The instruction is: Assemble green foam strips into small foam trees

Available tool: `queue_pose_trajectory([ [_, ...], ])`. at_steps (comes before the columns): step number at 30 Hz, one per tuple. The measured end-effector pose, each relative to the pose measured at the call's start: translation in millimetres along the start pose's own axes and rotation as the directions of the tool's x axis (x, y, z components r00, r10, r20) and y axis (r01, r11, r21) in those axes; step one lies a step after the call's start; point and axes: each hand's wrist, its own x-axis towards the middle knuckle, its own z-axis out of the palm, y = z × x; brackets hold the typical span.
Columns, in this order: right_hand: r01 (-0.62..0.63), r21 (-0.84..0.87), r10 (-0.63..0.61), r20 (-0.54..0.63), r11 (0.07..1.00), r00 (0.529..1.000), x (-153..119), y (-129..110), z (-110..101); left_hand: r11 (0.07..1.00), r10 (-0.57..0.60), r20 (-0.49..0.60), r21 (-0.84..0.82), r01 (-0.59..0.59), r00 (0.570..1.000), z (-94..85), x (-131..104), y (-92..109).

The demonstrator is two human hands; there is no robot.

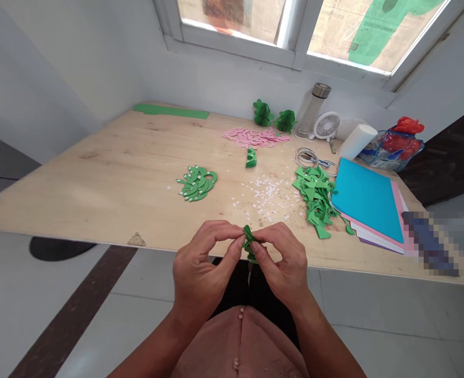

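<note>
Green folded paper sat pinched between fingertips of left hand and right hand near the table's near edge, probably to control its small layers.

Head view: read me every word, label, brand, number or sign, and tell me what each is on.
No text is readable.
Newspaper in the window: print too small.
Clear plastic bag: blue and white marks, too blurred.
Dark item at the table's right end: pixelated, cannot tell.
Held green paper: none visible.
</note>
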Motion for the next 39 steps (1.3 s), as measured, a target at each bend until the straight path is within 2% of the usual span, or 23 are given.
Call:
queue_pose_trajectory([
  [5, 0.004, -0.017, -0.004, -0.017, 1.000, 1.000, -1, 0, 1, 1.000, 0.007, 0.014, 0.005, -0.007, 1.000, 0.6, 3, 0],
  [9, -0.003, -0.026, 0.002, -0.023, 1.000, 1.000, -1, -1, 1, 0.999, -0.031, 0.025, 0.008, 0.031, 0.999, 0.9, 5, 1],
  [13, -0.063, 0.004, 0.064, -0.017, 0.998, 0.998, -1, -1, 0, 0.980, -0.167, 0.096, -0.094, 0.176, 0.981, 0.5, 6, -1],
  [17, -0.209, 0.127, 0.210, 0.011, 0.969, 0.978, -2, 2, -2, 0.870, -0.336, 0.220, -0.300, 0.391, 0.916, 0.3, 10, -6],
  [19, -0.308, 0.214, 0.308, 0.037, 0.927, 0.951, -4, 6, -2, 0.804, -0.385, 0.270, -0.372, 0.464, 0.883, 0.2, 12, -9],
  [21, -0.404, 0.305, 0.405, 0.064, 0.862, 0.912, -7, 10, -1, 0.775, -0.404, 0.278, -0.402, 0.488, 0.871, 0.1, 16, -13],
  [23, -0.483, 0.399, 0.494, 0.083, 0.780, 0.866, -9, 14, 0, 0.798, -0.401, 0.260, -0.371, 0.474, 0.879, 0.3, 19, -18],
  [25, -0.532, 0.481, 0.558, 0.101, 0.697, 0.823, -9, 16, 1, 0.855, -0.390, 0.237, -0.267, 0.445, 0.890, 1.1, 22, -24],
  [29, -0.550, 0.609, 0.621, 0.118, 0.571, 0.775, -8, 16, 4, 0.931, -0.341, 0.221, -0.056, 0.361, 0.914, 4.9, 24, -37],
  [33, -0.546, 0.674, 0.650, 0.127, 0.498, 0.749, -6, 16, 5, 0.940, -0.322, 0.206, -0.041, 0.337, 0.924, 7.2, 22, -39],
  [36, -0.549, 0.710, 0.666, 0.153, 0.440, 0.731, -6, 17, 7, 0.924, -0.345, 0.254, -0.077, 0.375, 0.903, 6.3, 22, -32],
  [39, -0.559, 0.734, 0.670, 0.193, 0.387, 0.717, -6, 17, 8, 0.868, -0.388, 0.341, -0.177, 0.464, 0.856, 5.1, 21, -26],
])
